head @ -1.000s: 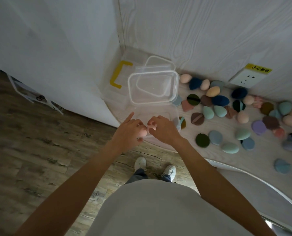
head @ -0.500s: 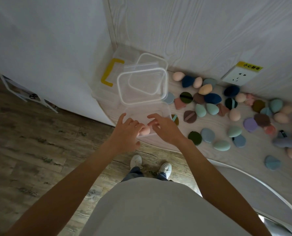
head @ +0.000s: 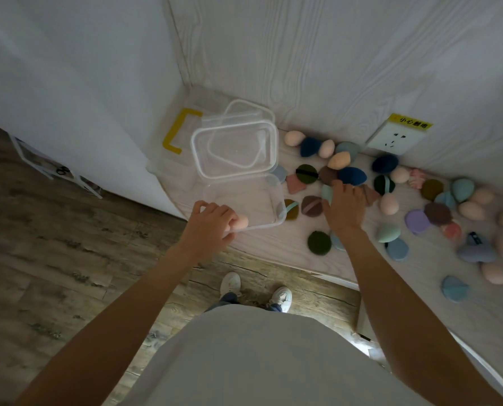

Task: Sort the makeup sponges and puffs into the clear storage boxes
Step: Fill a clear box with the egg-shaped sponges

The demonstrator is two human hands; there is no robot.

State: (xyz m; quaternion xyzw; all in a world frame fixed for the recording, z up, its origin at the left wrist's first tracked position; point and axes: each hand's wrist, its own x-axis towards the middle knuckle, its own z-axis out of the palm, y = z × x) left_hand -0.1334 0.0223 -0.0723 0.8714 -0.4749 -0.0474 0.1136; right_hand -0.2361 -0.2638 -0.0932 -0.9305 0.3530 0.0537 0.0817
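My left hand holds a pink egg-shaped sponge at the near rim of a low clear box on the pale tabletop. A taller clear box stands just behind it. My right hand reaches to the right into the pile, fingers curled over a mint-green sponge and other sponges hidden under it. Several egg sponges and flat round puffs in pink, blue, green, brown and purple lie scattered to the right, such as a dark green puff and a navy sponge.
A clear lid with a yellow handle lies under the boxes in the corner. A wall socket with a yellow label sits on the back wall. The table's curved front edge runs above the wooden floor and my white shoes.
My right hand has left the pink sponge and moved right into the pile of sponges. My left hand keeps the pink sponge at the low box's near rim.
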